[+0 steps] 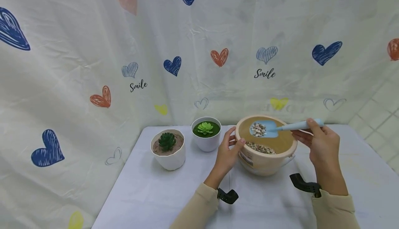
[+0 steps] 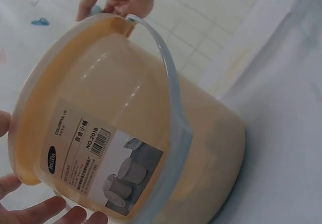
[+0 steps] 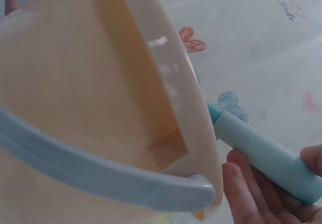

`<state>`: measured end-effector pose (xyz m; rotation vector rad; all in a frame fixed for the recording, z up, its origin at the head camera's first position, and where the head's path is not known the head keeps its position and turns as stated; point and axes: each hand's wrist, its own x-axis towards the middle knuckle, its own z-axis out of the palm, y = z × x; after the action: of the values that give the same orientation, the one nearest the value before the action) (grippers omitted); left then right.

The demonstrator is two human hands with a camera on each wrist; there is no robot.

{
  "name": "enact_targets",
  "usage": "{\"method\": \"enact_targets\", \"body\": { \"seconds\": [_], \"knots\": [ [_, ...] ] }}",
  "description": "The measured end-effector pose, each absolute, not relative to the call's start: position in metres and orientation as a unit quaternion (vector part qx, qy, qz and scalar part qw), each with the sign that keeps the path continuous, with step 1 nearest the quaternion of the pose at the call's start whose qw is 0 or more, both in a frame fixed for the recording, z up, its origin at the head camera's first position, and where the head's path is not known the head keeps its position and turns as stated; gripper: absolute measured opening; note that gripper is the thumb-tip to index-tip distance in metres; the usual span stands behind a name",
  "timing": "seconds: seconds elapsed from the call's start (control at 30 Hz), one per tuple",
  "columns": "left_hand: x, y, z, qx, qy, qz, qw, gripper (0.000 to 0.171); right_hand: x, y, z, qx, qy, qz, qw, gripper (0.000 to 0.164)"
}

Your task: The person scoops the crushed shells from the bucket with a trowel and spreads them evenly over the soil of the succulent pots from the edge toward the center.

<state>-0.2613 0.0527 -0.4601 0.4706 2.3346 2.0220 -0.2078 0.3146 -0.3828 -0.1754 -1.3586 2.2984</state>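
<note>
A beige plastic bucket (image 1: 268, 165) stands on the table with pebbles (image 1: 262, 148) inside. My left hand (image 1: 227, 154) grips the bucket's left rim, thumb over the edge and fingers along the outer wall. In my right hand (image 1: 325, 147) is the handle of a light blue hand trowel (image 1: 275, 132). The trowel's blade is over the bucket's opening and carries a small heap of pebbles (image 1: 258, 130). The right wrist view shows the thumb and fingers about the trowel's handle (image 3: 266, 156), just beyond the rim. The blade is hidden there by the bucket wall.
Left of the bucket stand a white pot with a light green succulent (image 1: 205, 128) and a faceted white pot with a dark green succulent (image 1: 167, 141). A blue-grey bail handle (image 2: 176, 98) hangs down the bucket's side. Behind the table (image 1: 149, 194) hangs a heart-printed curtain (image 1: 199, 83).
</note>
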Motion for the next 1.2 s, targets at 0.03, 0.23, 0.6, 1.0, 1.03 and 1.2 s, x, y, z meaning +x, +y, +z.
{"method": "enact_targets", "body": {
  "seconds": [0.03,0.23,0.6,1.0,1.03,1.2],
  "knots": [
    [-0.262,0.052,-0.459,0.151,0.748,0.646,0.007,0.056,-0.208,0.314,-0.382,-0.061,-0.492,0.838,0.230,0.022],
    [-0.263,0.046,-0.451,0.161,0.758,0.632,-0.006,0.053,-0.207,0.311,-0.380,-0.069,-0.487,0.840,0.227,0.024],
    [-0.258,0.013,-0.426,0.185,0.790,0.585,-0.028,0.051,-0.205,0.308,-0.377,-0.044,-0.472,0.852,0.220,0.024],
    [-0.248,-0.054,-0.417,0.232,0.798,0.547,-0.101,0.033,-0.207,0.285,-0.378,-0.030,-0.453,0.864,0.216,0.024],
    [-0.247,-0.061,-0.416,0.236,0.797,0.545,-0.110,0.032,-0.207,0.282,-0.378,-0.029,-0.451,0.866,0.213,0.024],
    [-0.247,-0.093,-0.409,0.264,0.796,0.518,-0.169,0.026,-0.207,0.264,-0.377,-0.024,-0.438,0.875,0.203,0.024]
  ]
}}
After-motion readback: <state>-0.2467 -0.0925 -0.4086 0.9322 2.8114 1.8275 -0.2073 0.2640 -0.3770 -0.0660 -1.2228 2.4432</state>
